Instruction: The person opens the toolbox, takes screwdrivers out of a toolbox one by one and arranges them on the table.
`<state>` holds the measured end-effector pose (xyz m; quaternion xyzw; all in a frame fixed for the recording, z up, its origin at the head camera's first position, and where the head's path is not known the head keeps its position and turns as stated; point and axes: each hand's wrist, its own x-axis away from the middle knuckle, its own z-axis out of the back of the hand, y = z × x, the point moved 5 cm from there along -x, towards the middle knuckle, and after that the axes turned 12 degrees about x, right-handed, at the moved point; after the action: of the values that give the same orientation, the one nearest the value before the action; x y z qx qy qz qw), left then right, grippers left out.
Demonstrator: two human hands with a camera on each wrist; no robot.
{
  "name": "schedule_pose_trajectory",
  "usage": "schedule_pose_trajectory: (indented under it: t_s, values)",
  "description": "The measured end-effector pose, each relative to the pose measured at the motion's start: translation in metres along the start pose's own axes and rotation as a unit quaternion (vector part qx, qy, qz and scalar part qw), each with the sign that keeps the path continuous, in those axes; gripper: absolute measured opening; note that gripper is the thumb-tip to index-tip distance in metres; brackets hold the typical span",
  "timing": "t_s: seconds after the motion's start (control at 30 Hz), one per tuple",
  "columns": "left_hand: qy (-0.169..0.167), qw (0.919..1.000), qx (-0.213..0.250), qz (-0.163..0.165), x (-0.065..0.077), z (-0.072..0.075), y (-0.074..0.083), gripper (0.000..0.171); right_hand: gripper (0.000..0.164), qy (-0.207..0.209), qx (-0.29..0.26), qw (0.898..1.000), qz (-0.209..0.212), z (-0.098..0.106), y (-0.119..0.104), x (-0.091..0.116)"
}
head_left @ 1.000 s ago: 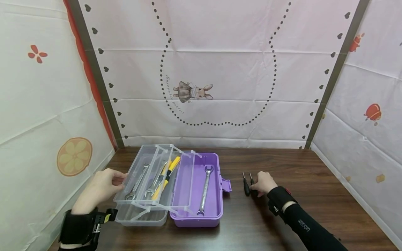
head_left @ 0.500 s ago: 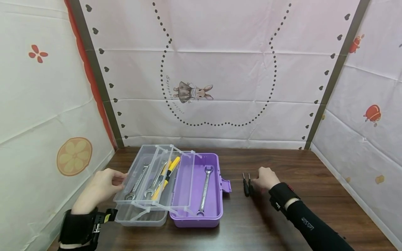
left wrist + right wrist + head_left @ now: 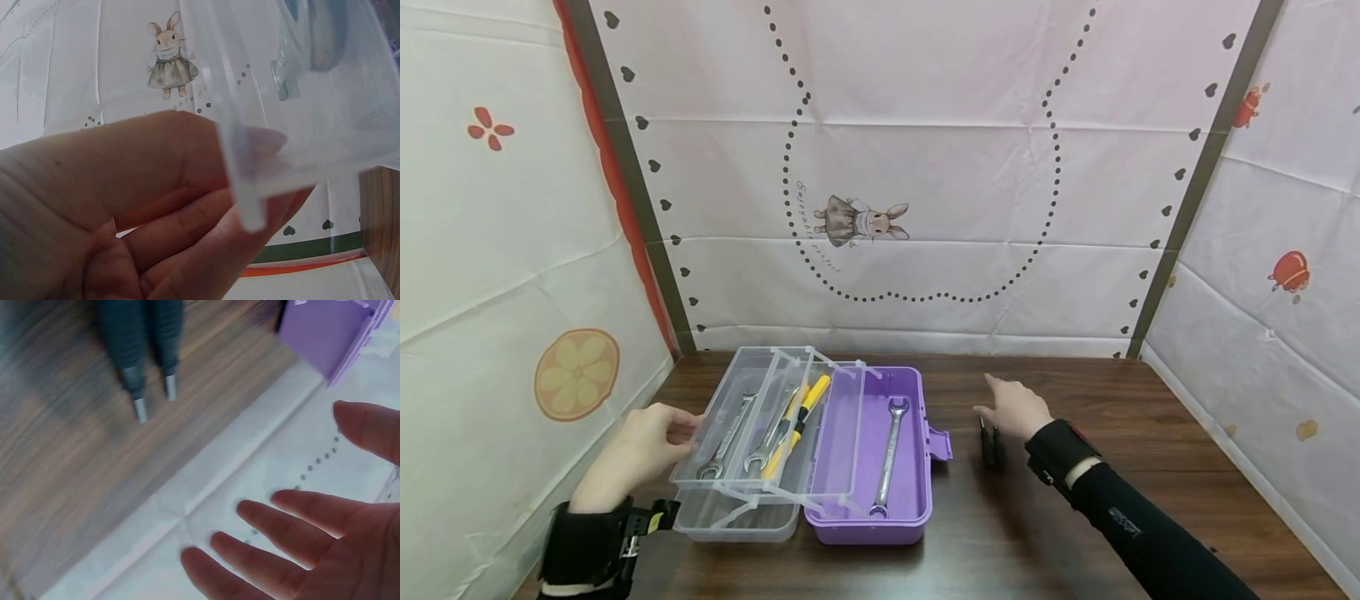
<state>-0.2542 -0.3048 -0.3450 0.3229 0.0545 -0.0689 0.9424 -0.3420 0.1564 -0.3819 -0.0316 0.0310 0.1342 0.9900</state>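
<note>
Right hand (image 3: 1017, 408) is now lifting clear of the two drivers (image 3: 122, 344), fingers spreading, holding nothing; half a second ago it was touching one. The pair is lying on the table (image 3: 962, 533), right of the purple box (image 3: 872, 534), apparently released. Left hand (image 3: 647, 446) is pinching the clear tray (image 3: 350, 112). Sleeve lettering (image 3: 1124, 522) and backdrop print (image 3: 816, 237) are proving unreadable.

One left hand (image 3: 651, 442), one right hand (image 3: 1017, 408). One purple box (image 3: 872, 533) with one wrench (image 3: 890, 458). Left: one clear tray (image 3: 752, 367), two more wrenches (image 3: 727, 442), yellow-handled tools (image 3: 816, 392), number unclear. Right: two black-handled screwdrivers (image 3: 988, 450). Far: one printed rabbit (image 3: 859, 221).
</note>
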Motion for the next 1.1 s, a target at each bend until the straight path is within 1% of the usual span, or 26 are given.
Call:
schedule_pose_trajectory:
  t_s: [0.1, 0.17, 0.3, 0.43, 0.53, 0.67, 0.83, 1.1]
  values:
    - [-0.002, 1.0, 0.001, -0.001, -0.001, 0.0, 0.0, 0.026, 0.069, 0.009, -0.001, 0.999, 0.034, -0.001, -0.009, -0.004]
    - [-0.003, 1.0, 0.001, -0.003, -0.001, -0.001, 0.0, 0.026, 0.07, 0.018, -0.005, 0.998, 0.053, -0.002, -0.015, -0.007]
    - [-0.005, 1.0, 0.001, -0.006, -0.002, 0.0, 0.0, 0.026, 0.069, 0.041, -0.011, 0.995, 0.088, -0.004, -0.03, -0.009]
    - [-0.01, 0.9999, -0.003, -0.002, -0.002, 0.0, 0.0, 0.027, 0.067, 0.064, -0.015, 0.99, 0.128, -0.005, -0.048, -0.009]
    - [-0.013, 0.9999, -0.007, -0.001, -0.002, 0.0, -0.001, 0.028, 0.066, 0.079, -0.004, 0.985, 0.156, -0.005, -0.062, -0.01]
    - [-0.014, 0.9999, -0.008, 0.0, -0.002, 0.0, -0.001, 0.029, 0.063, 0.082, 0.021, 0.979, 0.187, -0.005, -0.078, -0.013]
    - [-0.012, 0.9998, -0.01, -0.009, -0.002, 0.0, -0.001, 0.029, 0.06, 0.076, 0.023, 0.974, 0.214, -0.004, -0.098, -0.019]
    - [-0.013, 0.9996, -0.015, -0.019, -0.001, -0.001, -0.001, 0.028, 0.06, 0.058, 0.057, 0.968, 0.239, -0.001, -0.134, -0.031]
